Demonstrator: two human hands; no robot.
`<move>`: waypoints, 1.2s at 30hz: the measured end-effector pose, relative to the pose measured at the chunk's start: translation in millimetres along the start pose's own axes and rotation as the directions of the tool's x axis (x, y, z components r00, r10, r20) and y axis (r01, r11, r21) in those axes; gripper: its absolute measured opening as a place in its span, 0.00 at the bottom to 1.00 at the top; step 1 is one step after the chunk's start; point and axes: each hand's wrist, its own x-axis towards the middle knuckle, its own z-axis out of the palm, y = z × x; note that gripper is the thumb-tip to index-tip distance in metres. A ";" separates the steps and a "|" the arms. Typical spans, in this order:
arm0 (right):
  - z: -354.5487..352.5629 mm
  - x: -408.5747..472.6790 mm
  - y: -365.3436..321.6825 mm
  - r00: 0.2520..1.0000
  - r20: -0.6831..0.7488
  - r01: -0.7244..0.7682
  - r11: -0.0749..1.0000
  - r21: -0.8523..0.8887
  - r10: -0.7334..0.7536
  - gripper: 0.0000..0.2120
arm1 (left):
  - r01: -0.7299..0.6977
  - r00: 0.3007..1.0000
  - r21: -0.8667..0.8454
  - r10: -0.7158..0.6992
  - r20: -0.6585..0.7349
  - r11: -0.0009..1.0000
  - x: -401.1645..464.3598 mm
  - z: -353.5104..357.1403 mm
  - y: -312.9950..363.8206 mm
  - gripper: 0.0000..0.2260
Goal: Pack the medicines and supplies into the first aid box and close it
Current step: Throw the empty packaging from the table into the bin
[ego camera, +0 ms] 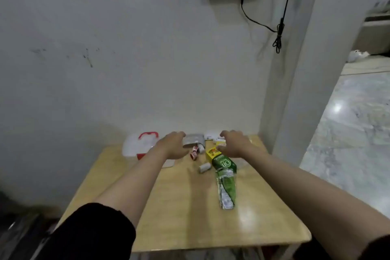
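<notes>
Two hands: both reach over the far end of the surface (179,207).
Left hand (173,144): fingers curled loosely toward a grey pouch (193,140); whether they touch it cannot be told.
Right hand (234,143): fingers spread, nothing seen held, just above a yellow box (211,152).
First aid box (139,143): one, white with red handle, far left, partly hidden by the left forearm; open or shut unclear.
Green packet (224,163): one, beside the yellow box.
Blister strip (225,191): one, near the green packet.
White roll (204,168): one.
Red-and-white item (194,153): one, blurred.
Small white things by the wall: too blurred to count.
</notes>
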 end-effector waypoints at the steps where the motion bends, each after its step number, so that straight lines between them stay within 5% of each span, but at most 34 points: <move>1: 6.2 -5.7 1.1 1.000 0.018 -0.018 1.000 -0.002 0.018 0.27 | 0.014 1.000 0.007 -0.014 0.021 1.000 -1.8 5.8 1.2 0.29; 7: 75.6 -22.3 20.0 0.991 0.080 -0.115 0.987 0.109 0.107 0.27 | -0.060 0.992 0.026 0.057 0.110 0.998 15.7 57.1 -9.2 0.30; 17: 159.2 -45.9 24.2 0.960 -0.050 -0.249 0.921 0.300 0.276 0.33 | -0.241 0.969 0.088 0.236 0.068 0.966 99.2 99.2 -31.0 0.22; 23: 174.1 -40.0 22.5 0.944 -0.109 -0.263 0.908 0.327 0.312 0.32 | -0.256 0.964 0.277 0.225 0.139 0.926 147.4 110.6 -44.1 0.22; 28: 174.0 -39.0 23.9 0.935 -0.152 -0.269 0.920 0.284 0.320 0.30 | -0.259 0.964 0.287 0.227 0.140 0.922 162.7 114.9 -52.6 0.16; 36: 168.3 -39.6 22.4 0.896 -0.238 -0.236 0.857 0.458 0.374 0.29 | -0.299 0.953 0.324 0.266 0.142 0.898 178.5 118.1 -52.2 0.20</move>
